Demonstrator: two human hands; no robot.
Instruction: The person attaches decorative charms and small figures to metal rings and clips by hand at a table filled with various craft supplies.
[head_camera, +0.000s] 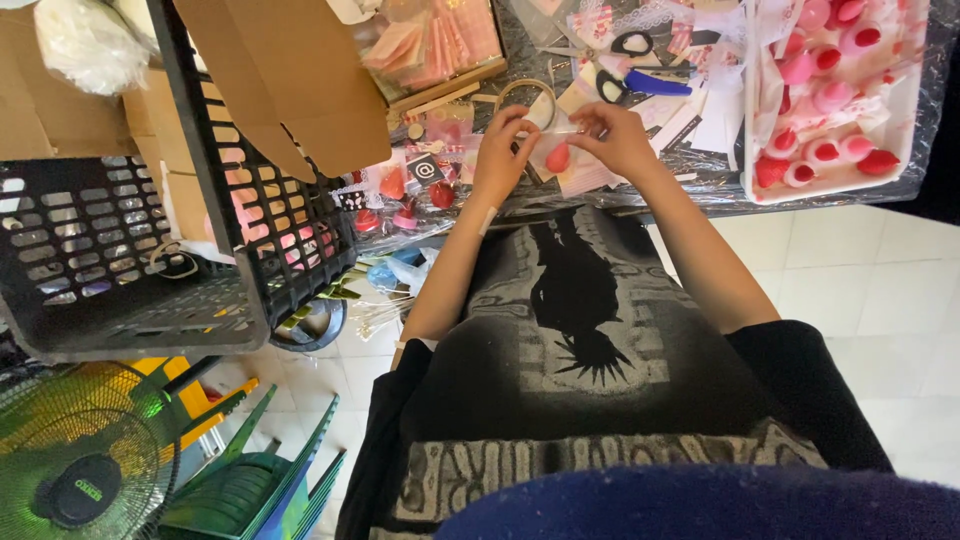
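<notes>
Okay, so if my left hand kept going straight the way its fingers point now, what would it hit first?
The left hand points away from the body, across the table. Probably the first thing in that line is the thin pale ring-shaped hoop just beyond its fingertips, though depth is hard to judge from one view. Both hands pinch the small clear packet with a red piece.

Shirt: I saw a black short-sleeved tee; grey print on its front; dark bird-like figure inside a pale frame
Left hand (497, 160): bare; a pale strip crossed its wrist
Right hand (622, 140): bare; unadorned
</notes>
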